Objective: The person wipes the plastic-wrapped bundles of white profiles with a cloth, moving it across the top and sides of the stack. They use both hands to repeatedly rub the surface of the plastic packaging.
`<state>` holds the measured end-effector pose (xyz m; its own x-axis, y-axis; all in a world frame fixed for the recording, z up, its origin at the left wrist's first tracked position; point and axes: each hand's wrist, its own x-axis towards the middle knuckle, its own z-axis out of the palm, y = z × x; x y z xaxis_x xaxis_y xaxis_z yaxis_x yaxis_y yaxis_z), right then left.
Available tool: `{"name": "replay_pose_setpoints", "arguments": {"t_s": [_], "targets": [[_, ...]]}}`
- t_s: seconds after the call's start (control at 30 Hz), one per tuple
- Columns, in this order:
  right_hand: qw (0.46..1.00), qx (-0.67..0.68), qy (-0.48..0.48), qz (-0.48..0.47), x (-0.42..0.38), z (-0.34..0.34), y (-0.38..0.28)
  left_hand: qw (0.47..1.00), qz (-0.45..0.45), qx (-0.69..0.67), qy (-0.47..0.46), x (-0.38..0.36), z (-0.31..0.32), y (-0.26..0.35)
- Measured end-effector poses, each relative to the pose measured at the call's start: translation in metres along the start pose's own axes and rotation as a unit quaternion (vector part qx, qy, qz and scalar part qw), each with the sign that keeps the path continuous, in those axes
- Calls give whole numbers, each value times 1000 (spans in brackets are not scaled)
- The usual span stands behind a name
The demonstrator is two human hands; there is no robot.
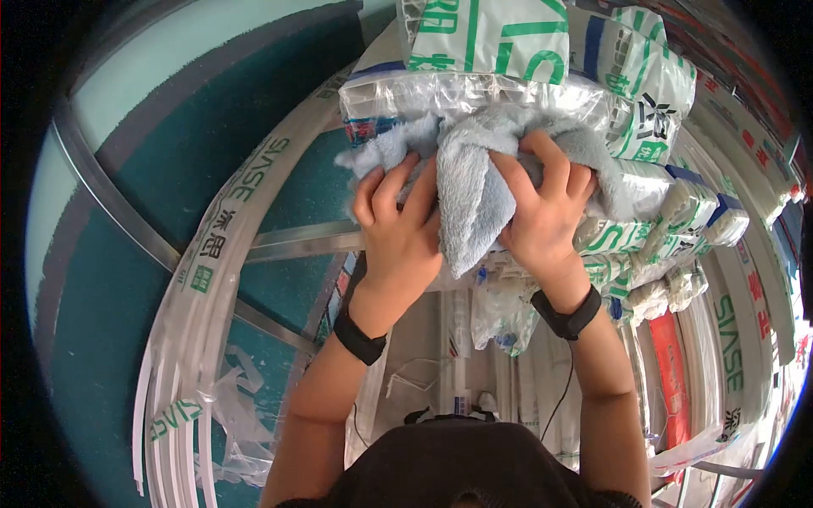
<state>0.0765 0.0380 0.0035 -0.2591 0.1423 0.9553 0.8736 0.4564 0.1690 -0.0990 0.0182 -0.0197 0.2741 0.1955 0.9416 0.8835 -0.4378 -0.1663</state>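
Note:
A fluffy grey-blue cloth (478, 190) is bunched between my two hands, one corner of it hanging down in the middle. My left hand (398, 224) has its fingers curled into the cloth's left part. On the right side, my right hand (546, 203) grips it with bent fingers pressed into the folds. The cloth lies against the near end of a stack of long plastic-wrapped profiles (474, 91). Black bands circle both wrists, with a thin cable along each forearm.
White wrapped strips (199, 279) with green lettering curve along the left, by a dark green panel (93, 339) and metal bars. More wrapped bundles (728, 330) fill the right, near a red strip (671, 381). A clear plastic bag (501, 315) hangs below the cloth.

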Motion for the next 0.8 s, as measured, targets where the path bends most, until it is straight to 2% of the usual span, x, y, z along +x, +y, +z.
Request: {"name": "replay_pose_setpoints", "arguments": {"t_s": [0.2,0.63,0.8], "targets": [[998,23,-38,49,-42,4,-13,999,-1,-16,-30,-22,-3,3],[992,99,-53,62,-57,-6,-18,996,-62,-15,-55,-59,-3,26],[990,100,-71,68,-78,-7,-21,995,-58,-22,-72,-81,-2,32]]}}
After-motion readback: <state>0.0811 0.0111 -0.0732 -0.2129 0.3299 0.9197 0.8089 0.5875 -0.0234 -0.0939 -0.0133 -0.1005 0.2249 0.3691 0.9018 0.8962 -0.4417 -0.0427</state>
